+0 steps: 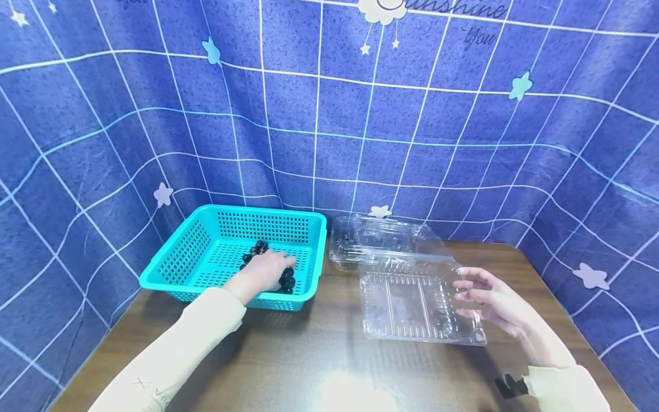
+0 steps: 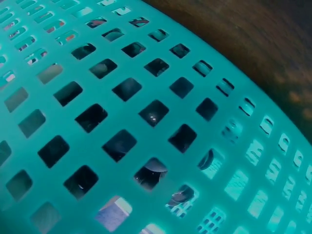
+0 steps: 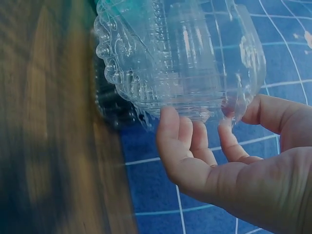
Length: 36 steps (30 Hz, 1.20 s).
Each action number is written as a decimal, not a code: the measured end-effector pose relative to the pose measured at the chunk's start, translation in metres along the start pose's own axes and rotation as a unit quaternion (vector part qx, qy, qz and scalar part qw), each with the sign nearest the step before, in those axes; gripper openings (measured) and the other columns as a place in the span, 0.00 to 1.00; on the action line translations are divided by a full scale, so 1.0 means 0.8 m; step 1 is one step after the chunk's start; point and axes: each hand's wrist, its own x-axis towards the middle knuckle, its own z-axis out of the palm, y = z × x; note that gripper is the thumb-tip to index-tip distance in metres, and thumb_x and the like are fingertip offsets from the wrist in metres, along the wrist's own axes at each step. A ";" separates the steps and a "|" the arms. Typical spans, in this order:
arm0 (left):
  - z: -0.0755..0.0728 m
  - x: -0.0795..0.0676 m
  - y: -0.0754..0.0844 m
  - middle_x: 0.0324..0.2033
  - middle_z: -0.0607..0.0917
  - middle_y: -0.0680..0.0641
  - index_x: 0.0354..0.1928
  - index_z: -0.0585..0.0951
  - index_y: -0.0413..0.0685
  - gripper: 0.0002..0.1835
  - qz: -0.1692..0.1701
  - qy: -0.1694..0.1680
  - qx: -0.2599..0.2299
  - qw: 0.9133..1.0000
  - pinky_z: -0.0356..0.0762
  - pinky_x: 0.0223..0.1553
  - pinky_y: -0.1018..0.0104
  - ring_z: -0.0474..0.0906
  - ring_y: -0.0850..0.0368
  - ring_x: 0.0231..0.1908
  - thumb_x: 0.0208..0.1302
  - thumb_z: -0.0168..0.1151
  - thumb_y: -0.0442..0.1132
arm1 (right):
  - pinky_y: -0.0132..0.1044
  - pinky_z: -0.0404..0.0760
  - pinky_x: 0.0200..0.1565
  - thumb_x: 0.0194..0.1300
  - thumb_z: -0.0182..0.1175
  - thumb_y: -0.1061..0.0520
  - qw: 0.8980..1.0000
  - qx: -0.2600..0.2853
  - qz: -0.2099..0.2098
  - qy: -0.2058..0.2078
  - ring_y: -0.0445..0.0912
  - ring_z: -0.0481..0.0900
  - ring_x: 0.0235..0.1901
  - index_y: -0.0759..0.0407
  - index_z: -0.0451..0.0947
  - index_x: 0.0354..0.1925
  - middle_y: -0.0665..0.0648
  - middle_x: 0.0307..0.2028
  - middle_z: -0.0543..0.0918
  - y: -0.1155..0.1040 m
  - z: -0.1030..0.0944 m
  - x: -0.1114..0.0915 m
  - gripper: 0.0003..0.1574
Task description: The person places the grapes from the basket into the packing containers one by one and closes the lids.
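Dark round grapes [image 1: 288,279] lie in a turquoise basket [image 1: 170,281], near its right side. My left hand [image 1: 265,269] reaches over the front rim and grips the bunch from above, its fingertips hidden among the grapes. Through the basket holes, the left wrist view shows the dark grapes [image 2: 91,117] close behind the wall. On the right, a clear plastic clamshell box [image 1: 407,309] stands tilted open towards me. My right hand [image 1: 496,300] holds it by its right edge. In the right wrist view the fingertips [image 3: 169,119] meet the box's edge.
Behind the open box, more clear plastic boxes [image 1: 342,243] lie at the back of the wooden table [image 1: 288,355]. A blue checked cloth [image 1: 309,143] hangs close round the back and sides. A black band [image 1: 509,386] shows by the right sleeve.
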 end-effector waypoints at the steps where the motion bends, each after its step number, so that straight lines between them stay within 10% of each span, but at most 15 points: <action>1: 0.000 0.000 0.000 0.57 0.76 0.40 0.59 0.73 0.52 0.31 0.001 0.002 0.005 1.000 0.79 0.41 0.43 0.71 0.36 0.55 0.51 0.71 0.37 | 0.47 0.80 0.48 0.64 0.47 0.72 1.000 -0.003 0.002 0.003 0.45 0.78 0.45 0.45 0.68 0.54 0.52 0.49 0.74 0.001 0.002 0.001 0.28; 36: -0.022 -0.017 0.002 0.46 0.79 0.45 0.54 0.76 0.50 0.28 0.029 0.119 0.028 0.992 0.80 0.28 0.50 0.77 0.41 0.44 0.48 0.71 0.37 | 0.50 0.79 0.49 0.63 0.52 0.67 0.997 -0.032 0.059 0.044 0.44 0.75 0.43 0.51 0.61 0.56 0.53 0.46 0.71 0.042 0.048 0.021 0.25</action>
